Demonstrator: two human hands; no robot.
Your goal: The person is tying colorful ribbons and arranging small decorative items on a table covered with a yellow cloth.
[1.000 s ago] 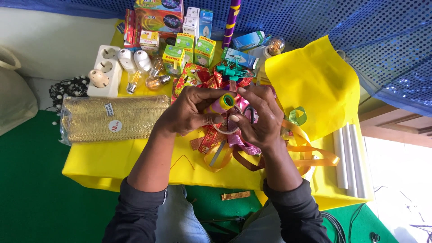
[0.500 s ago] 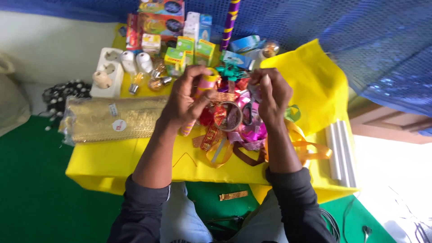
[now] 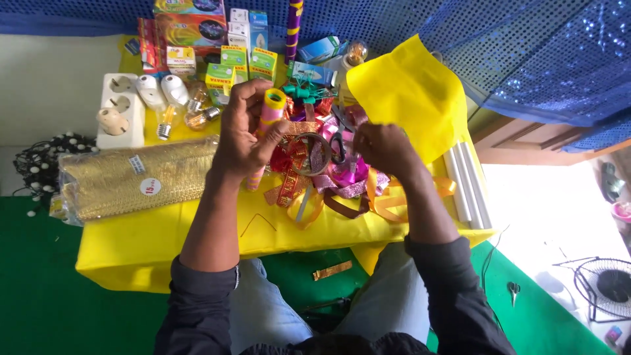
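Observation:
My left hand (image 3: 242, 131) grips a pink and yellow roll (image 3: 265, 135) held upright over the yellow table (image 3: 164, 243). My right hand (image 3: 384, 150) is closed just right of it, over a heap of shiny ribbons (image 3: 328, 177) in pink, gold, red and orange; what its fingers pinch is hidden. A round ribbon spool (image 3: 309, 154) lies in the heap between the two hands. Scissors (image 3: 338, 148) rest in the heap near my right hand.
A long gold packet (image 3: 125, 177) lies at the left. White sockets (image 3: 118, 108), light bulbs (image 3: 181, 108) and small boxes (image 3: 236, 62) stand at the back. A yellow bag (image 3: 407, 98) and white tubes (image 3: 463, 184) sit at the right. Blue sequin cloth (image 3: 526, 52) hangs behind.
Both hands have come apart and lifted. The roll now stands upright in my left hand, and my right hand has moved to the right over the ribbons.

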